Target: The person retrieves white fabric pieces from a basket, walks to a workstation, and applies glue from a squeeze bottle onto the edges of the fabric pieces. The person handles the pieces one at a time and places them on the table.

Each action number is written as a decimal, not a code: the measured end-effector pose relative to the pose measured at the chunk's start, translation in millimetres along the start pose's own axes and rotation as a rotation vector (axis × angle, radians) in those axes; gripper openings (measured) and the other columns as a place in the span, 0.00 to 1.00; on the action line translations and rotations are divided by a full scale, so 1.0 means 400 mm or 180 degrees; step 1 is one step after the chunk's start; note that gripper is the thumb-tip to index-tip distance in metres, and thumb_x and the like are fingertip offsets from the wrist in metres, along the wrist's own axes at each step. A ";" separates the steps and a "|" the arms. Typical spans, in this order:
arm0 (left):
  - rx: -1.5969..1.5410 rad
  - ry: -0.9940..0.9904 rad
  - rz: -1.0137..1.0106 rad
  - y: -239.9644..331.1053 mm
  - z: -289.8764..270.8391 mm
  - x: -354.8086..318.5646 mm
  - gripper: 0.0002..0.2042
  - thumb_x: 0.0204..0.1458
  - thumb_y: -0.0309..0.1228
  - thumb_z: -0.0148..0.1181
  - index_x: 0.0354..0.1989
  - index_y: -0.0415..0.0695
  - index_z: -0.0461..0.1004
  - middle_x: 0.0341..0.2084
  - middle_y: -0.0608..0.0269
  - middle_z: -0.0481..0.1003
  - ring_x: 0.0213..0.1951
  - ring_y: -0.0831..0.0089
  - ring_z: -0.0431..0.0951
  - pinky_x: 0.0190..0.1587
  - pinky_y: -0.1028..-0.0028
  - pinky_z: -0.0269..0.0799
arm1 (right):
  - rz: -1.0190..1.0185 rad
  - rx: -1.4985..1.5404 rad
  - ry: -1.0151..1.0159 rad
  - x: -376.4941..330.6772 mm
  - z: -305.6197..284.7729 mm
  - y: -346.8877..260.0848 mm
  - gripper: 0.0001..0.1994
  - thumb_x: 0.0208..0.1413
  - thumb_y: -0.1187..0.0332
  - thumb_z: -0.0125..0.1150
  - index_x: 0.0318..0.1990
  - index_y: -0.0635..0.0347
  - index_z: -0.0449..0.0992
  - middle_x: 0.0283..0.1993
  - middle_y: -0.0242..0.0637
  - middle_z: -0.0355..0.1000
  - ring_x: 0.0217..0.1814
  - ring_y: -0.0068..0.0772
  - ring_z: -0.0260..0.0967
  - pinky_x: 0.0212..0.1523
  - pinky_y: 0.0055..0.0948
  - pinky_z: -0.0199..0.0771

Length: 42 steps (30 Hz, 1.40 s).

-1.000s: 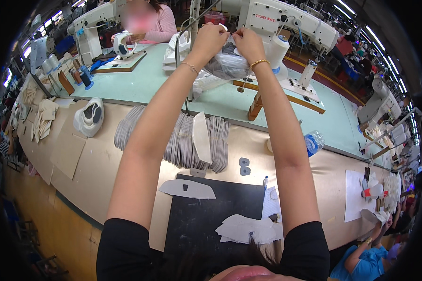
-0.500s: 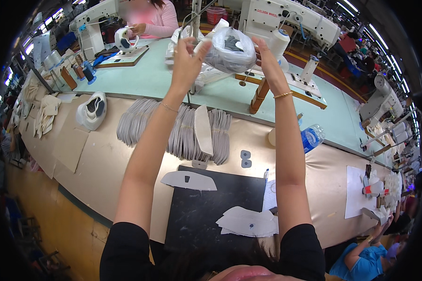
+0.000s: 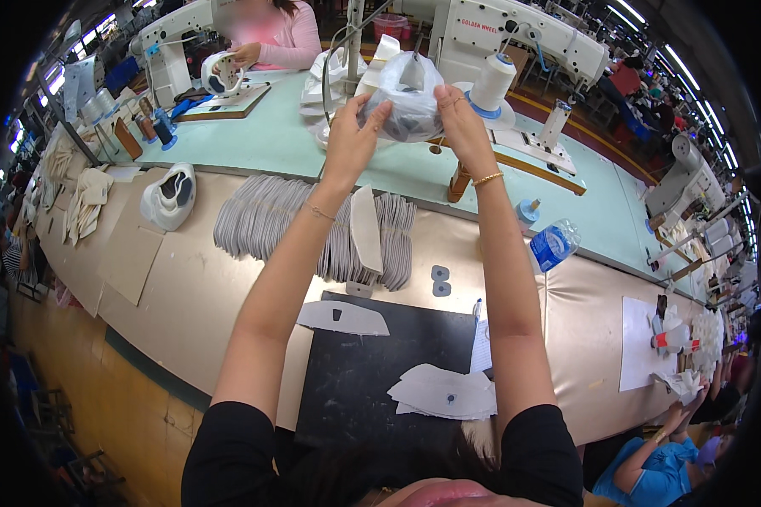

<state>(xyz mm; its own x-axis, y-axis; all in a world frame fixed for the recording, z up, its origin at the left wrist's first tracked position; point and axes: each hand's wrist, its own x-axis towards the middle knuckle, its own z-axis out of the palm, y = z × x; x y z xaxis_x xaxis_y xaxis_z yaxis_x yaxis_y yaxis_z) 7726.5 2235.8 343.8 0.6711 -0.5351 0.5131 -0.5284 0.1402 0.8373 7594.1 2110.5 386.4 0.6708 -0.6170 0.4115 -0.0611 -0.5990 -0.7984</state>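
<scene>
Green tabletop (image 3: 266,114) ahead: left hand (image 3: 353,141) and right hand (image 3: 463,127), half-curled, grip opposite sides of a plastic bag (image 3: 404,95) over it, dark contents (image 3: 404,127) still inside; the grey stack (image 3: 262,221) nearer the body lies untouched

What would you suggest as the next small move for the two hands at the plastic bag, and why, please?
I would perhaps draw the translucent plastic bag toward the near edge of the green tabletop. The left hand and right hand are against the bag's opposite sides, and a white thread cone stands close by the right hand, so that might avoid a knock.
</scene>
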 end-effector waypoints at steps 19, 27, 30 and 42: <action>-0.0455 -0.0470 -0.0713 0.023 -0.112 -0.335 0.29 0.53 0.38 0.60 0.60 0.41 0.58 0.49 0.53 0.68 0.46 0.67 0.72 0.46 0.71 0.68 | -0.0011 0.0255 0.0718 -0.302 -0.205 -0.067 0.21 0.62 0.53 0.48 0.54 0.58 0.69 0.50 0.36 0.69 0.52 0.26 0.66 0.50 0.25 0.64; 0.2054 -0.1796 0.0891 0.017 -0.207 -0.806 0.25 0.52 0.39 0.57 0.58 0.43 0.64 0.60 0.49 0.59 0.62 0.50 0.56 0.62 0.52 0.50 | 0.0759 0.0581 0.0651 -0.734 -0.238 -0.127 0.12 0.60 0.68 0.52 0.47 0.66 0.73 0.44 0.35 0.73 0.45 0.25 0.70 0.49 0.22 0.66; 0.2423 -0.1983 0.0922 -0.016 -0.213 -0.891 0.26 0.53 0.43 0.55 0.59 0.44 0.63 0.61 0.49 0.57 0.64 0.52 0.54 0.62 0.48 0.46 | 0.1326 -0.0002 0.0131 -0.858 -0.214 -0.093 0.11 0.59 0.70 0.54 0.45 0.65 0.74 0.42 0.33 0.73 0.43 0.20 0.69 0.45 0.19 0.67; 0.1796 -0.1596 0.0777 -0.063 -0.240 -0.819 0.20 0.48 0.31 0.61 0.50 0.39 0.70 0.58 0.48 0.60 0.58 0.51 0.61 0.58 0.60 0.58 | 0.1296 -0.1112 -0.0180 -1.044 -0.185 -0.128 0.12 0.55 0.65 0.56 0.43 0.61 0.75 0.42 0.42 0.72 0.43 0.40 0.70 0.39 0.30 0.68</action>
<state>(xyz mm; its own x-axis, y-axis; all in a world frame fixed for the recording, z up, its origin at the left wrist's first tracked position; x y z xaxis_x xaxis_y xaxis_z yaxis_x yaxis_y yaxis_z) 7569.9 2487.4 172.8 0.2590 -0.8739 0.4113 -0.9043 -0.0698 0.4211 7262.2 2361.1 287.9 0.5797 -0.8120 0.0674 -0.5602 -0.4572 -0.6908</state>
